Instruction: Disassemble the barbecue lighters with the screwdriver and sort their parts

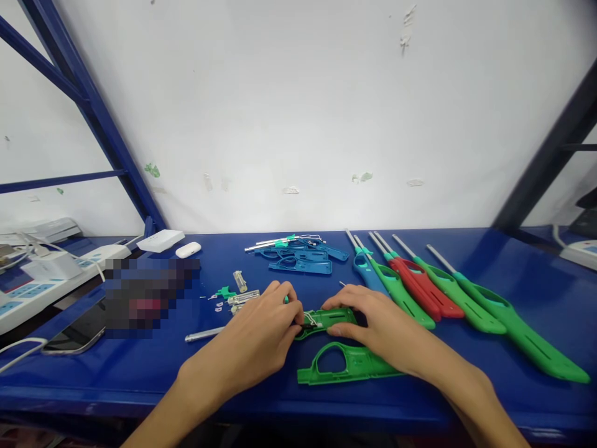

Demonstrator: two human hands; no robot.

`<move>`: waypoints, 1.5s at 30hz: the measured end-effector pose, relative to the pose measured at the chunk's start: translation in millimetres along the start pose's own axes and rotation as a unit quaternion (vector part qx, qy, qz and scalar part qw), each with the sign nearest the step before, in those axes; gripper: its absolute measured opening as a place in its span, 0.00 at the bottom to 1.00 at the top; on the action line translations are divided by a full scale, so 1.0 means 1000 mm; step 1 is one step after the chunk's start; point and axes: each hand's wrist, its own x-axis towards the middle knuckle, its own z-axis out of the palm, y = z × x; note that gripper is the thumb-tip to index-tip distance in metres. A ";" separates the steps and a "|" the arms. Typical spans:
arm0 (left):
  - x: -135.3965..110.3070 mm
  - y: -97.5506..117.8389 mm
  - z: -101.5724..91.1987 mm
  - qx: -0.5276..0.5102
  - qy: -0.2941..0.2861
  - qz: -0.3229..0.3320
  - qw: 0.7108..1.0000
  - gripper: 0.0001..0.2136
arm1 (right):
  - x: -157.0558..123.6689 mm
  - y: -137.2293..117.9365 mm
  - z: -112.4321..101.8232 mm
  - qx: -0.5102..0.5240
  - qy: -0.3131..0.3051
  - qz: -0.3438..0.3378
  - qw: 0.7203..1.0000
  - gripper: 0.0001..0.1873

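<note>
My left hand [261,333] and my right hand [373,326] meet over a green lighter shell half [326,318] lying on the blue table [140,373]. Both hands pinch it, the left fingertips at its left end where small metal parts sit, the right fingers curled over its right part. A second green shell half [347,366] lies flat just in front, under my right wrist. A metal tube [203,336] rests left of my left hand, with small loose parts [240,292] behind it.
Several finished long-nosed lighters, blue, green and red [433,292], lie in a row at the right. Blue shell halves with tubes [301,255] lie at the back. A phone [77,339], earbud case [188,249], white box [161,240] and power strips stand left.
</note>
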 end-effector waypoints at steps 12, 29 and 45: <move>-0.005 -0.006 -0.009 -0.025 0.032 -0.001 0.999 0.06 | 0.001 0.002 -0.001 0.004 -0.005 -0.004 1.000 0.21; -0.039 -0.057 -0.010 0.022 -0.002 -0.056 0.998 0.10 | -0.001 -0.003 -0.004 0.009 -0.007 0.008 1.000 0.18; -0.043 -0.061 -0.042 -0.004 0.074 -0.077 0.994 0.11 | -0.001 0.001 -0.002 -0.008 0.004 0.010 1.000 0.20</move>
